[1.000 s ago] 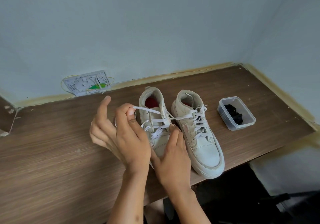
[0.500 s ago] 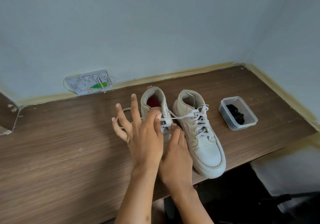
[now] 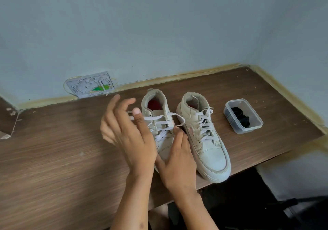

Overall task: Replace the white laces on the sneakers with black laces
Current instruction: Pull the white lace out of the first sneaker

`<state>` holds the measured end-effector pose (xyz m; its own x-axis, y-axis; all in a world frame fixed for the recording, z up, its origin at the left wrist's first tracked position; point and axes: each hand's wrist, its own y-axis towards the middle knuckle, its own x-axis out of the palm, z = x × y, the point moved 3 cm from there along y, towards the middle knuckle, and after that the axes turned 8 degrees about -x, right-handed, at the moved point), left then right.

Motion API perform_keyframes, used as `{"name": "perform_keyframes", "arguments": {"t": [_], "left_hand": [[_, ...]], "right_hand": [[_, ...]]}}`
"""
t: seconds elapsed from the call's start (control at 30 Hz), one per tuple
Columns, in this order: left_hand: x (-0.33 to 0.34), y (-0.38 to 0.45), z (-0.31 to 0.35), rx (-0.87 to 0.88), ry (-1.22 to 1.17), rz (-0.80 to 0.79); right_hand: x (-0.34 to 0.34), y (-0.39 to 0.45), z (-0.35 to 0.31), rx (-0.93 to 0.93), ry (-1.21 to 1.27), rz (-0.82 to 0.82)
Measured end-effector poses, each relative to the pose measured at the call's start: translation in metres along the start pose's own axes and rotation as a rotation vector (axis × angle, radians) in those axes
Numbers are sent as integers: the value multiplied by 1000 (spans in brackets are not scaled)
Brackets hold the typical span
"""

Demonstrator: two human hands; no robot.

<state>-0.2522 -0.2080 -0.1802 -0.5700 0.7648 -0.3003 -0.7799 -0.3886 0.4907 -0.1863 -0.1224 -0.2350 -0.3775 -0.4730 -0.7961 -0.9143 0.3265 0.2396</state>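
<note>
Two white high-top sneakers stand side by side on the wooden table [image 3: 53, 158], toes toward me. My left hand [image 3: 127, 133] pinches a white lace [image 3: 156, 118] between thumb and fingers and holds it stretched out to the left of the left sneaker [image 3: 154, 96]. The top eyelets of that sneaker look loosened. My right hand [image 3: 177, 158] lies on the left sneaker's toe and holds it down. The right sneaker [image 3: 211, 155] is fully laced in white. Black laces [image 3: 239, 117] lie in a small clear plastic container [image 3: 243, 131] to the right of the sneakers.
A grey wall plate with loose wires [image 3: 90, 85] sits at the back left where table meets wall. Walls close the table at the back and right. The table's front edge runs just under the sneakers' toes, with dark floor below.
My left hand let go of the lace, spread over the left sneaker, and now pinches a lace section again, drawing it left. The right hand stays on the toe.
</note>
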Motion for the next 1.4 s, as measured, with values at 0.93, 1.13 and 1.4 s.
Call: {"name": "perform_keyframes", "arguments": {"t": [0.93,1.13,1.4], "left_hand": [[4,-11,0,85,160,-16],[-3,-8,0,-9,55,116],[2,-4,-6,-210,37,6]], "right_hand": [[0,-1,-3,-20,42,31],[-1,-2,-5,-22,44,36],[1,0,-3,-13,27,6]]}}
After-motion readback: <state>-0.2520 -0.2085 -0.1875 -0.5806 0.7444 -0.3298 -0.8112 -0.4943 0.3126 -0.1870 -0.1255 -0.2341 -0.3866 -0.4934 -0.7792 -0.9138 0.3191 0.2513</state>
